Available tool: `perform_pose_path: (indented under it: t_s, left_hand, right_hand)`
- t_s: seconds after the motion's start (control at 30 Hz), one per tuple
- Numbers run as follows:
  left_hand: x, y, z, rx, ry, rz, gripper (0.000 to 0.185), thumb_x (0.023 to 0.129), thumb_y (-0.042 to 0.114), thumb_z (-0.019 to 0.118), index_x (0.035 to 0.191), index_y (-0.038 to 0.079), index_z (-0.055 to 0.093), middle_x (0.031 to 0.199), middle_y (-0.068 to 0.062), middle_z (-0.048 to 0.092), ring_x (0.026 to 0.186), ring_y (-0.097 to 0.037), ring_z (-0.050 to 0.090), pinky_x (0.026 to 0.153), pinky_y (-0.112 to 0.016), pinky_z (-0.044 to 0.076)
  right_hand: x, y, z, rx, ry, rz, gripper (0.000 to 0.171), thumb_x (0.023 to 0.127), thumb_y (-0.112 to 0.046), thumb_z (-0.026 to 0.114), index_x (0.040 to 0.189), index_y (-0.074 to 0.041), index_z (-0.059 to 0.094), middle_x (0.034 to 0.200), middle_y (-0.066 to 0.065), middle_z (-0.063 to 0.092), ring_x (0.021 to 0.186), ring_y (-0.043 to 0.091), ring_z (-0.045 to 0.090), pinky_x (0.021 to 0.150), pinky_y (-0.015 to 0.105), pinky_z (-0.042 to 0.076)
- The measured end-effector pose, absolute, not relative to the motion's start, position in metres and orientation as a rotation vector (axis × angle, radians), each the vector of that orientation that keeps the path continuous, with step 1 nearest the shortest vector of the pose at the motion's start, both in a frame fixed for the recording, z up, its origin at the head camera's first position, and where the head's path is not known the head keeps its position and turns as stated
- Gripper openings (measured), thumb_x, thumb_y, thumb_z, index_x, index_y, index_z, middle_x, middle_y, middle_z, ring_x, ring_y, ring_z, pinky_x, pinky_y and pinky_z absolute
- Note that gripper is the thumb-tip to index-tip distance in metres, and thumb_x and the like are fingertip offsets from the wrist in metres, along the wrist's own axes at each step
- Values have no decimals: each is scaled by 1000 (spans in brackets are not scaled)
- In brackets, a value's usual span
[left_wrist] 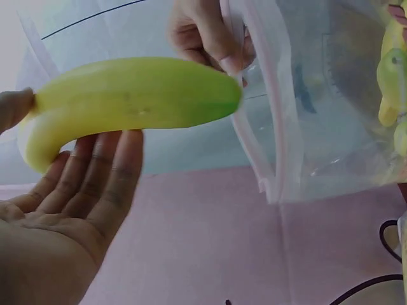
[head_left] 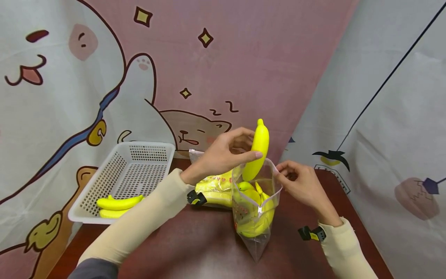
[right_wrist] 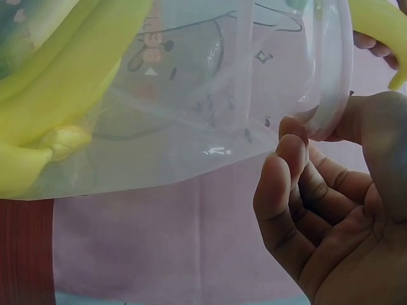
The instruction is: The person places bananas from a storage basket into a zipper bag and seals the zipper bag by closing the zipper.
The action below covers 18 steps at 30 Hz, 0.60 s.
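Holding a yellow banana [head_left: 258,153] upright over a clear zip bag [head_left: 256,211] on the worktop [head_left: 195,248], the left hand [head_left: 223,155] grips the fruit while the right hand [head_left: 301,184] pinches the bag's rim open. Should that pinch slip, the mouth could collapse and the already stuffed bag tip over.

Left hand [head_left: 223,155]: raised, fingers and thumb curled in a grip.
Right hand [head_left: 301,184]: lower, fingertips pinching.
Forearms: both reach forward, cream sleeves.
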State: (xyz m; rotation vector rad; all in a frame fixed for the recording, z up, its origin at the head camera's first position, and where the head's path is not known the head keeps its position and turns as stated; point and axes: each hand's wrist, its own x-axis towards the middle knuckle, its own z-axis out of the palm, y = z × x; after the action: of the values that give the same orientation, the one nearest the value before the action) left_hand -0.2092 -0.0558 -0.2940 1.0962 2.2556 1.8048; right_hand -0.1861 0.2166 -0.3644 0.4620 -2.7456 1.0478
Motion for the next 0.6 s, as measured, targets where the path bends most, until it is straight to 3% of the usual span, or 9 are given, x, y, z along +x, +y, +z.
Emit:
perform_pose_path:
  t_s: [0.17, 0.4, 0.6]
  left_hand:
    - [-211, -48, -305, 999, 2293, 1627, 39, 92, 26, 78, 125, 12, 61, 106, -1, 75, 96, -14, 72, 85, -29, 60]
    - [-209, -39, -322, 753, 2345, 1354, 44, 88, 31, 82, 120, 11, 59, 98, 0, 76, 81, -17, 73, 71, -33, 63]
    - [-209, -32, -331, 664, 2464, 1128, 53, 85, 38, 84, 121, 8, 58, 83, 0, 74, 69, -18, 73, 62, -27, 57]
  right_hand:
    - [-187, 216, -364, 473, -2739, 1044, 16, 98, -27, 71, 105, -13, 70, 81, 2, 72, 61, 13, 62, 56, 27, 53]
    - [-187, 214, -364, 482, -2728, 1026, 14, 97, -24, 71, 105, -13, 70, 80, 1, 71, 60, 12, 61, 55, 27, 53]
    - [-186, 213, -364, 478, -2728, 1030, 14, 97, -25, 71, 104, -13, 70, 79, 3, 71, 59, 13, 60, 55, 27, 53]
